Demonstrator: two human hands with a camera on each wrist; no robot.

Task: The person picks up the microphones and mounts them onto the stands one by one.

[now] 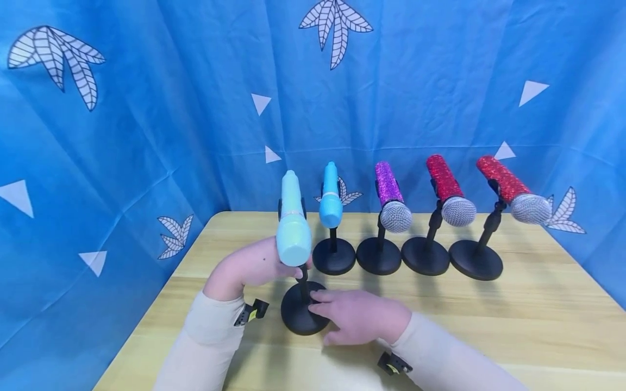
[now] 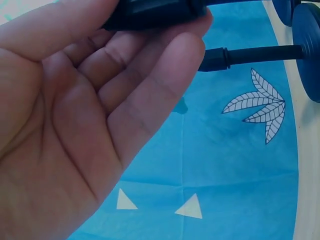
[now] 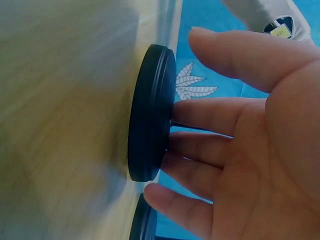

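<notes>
A mint-green microphone (image 1: 293, 231) rests in a black microphone stand (image 1: 295, 317) at the front left of the table, its head tilted toward me. My left hand (image 1: 256, 266) grips the stand's upper part, just below the microphone; in the left wrist view, thumb and fingers close around the black holder (image 2: 155, 15). With fingers extended, my right hand (image 1: 359, 316) touches the round base from the right. In the right wrist view, its fingertips (image 3: 181, 107) lie against the base (image 3: 150, 115), with the thumb apart from it.
Behind stands a row of microphones on black stands: a blue one (image 1: 331, 201), a purple one (image 1: 388, 184) and two red ones (image 1: 445, 179). They sit on a wooden table (image 1: 538, 331). Blue cloth (image 1: 415, 81) hangs behind and at both sides.
</notes>
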